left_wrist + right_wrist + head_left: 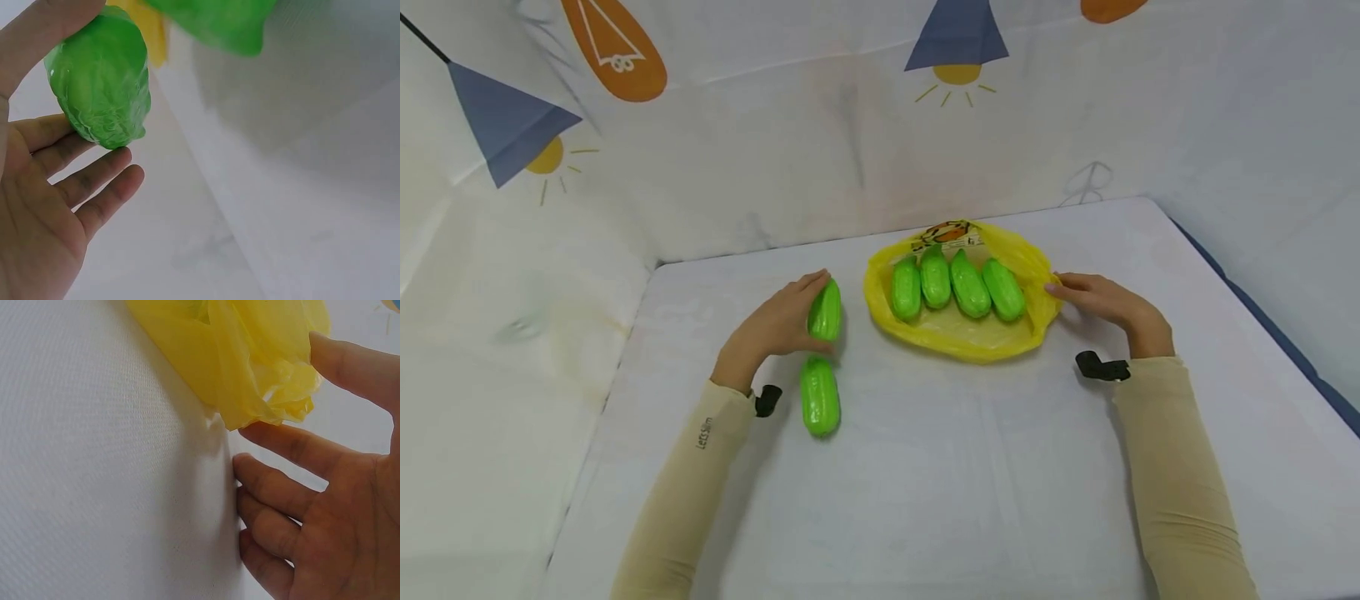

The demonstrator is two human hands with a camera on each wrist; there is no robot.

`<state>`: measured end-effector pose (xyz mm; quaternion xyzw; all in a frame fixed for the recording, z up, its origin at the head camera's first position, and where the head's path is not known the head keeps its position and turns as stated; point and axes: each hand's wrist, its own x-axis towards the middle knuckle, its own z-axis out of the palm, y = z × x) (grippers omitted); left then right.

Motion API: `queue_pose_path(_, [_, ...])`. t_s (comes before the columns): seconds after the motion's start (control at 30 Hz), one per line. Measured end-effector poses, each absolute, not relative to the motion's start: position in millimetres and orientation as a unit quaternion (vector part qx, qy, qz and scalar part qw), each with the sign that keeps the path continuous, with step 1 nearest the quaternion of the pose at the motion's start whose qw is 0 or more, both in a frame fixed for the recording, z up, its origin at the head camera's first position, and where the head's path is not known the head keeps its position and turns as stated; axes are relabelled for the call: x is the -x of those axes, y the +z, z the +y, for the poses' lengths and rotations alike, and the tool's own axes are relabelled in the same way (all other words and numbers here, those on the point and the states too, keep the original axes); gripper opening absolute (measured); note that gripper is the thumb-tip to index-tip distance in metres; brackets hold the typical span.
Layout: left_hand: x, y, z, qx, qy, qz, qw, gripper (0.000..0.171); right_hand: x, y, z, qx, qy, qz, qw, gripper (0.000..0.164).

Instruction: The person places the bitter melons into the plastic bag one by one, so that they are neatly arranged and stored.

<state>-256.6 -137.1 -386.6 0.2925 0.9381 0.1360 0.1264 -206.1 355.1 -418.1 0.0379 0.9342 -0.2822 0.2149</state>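
My left hand [782, 321] holds a glossy green cucumber-like vegetable [825, 312] between thumb and fingertips, upright in the grip; the left wrist view shows the vegetable's end [103, 81] close up. Just in front of it, a second green vegetable [820, 397] lies on the table. At the back centre a yellow plastic bag [977, 346] lies spread with its mouth wide, and several like vegetables [970, 285] rest side by side inside. My right hand [1105, 302] grips the bag's right rim between thumb and index finger, its other fingers [275, 487] loosely bent beside the bag.
A white cloth covers the table [925, 483]. Behind it rises a pale sheet [760, 158] printed with lamps and orange shapes. Black straps show at both wrists, and a dark blue edge [1262, 308] runs along the right side.
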Motion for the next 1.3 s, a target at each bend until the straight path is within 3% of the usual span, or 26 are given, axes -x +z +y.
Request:
queue_pose_path(0.53, [255,-376,-150,-0.301,0.151,0.936,0.098,0.115,204,-421,363,-0.05,-0.286,0.93,0.223,0.098])
queue_pose_path(1.3, [259,-352,-113,-0.335,0.155,0.928,0.056,0.11,207,-419,357,-0.034,-0.299,0.929,0.217,0.095])
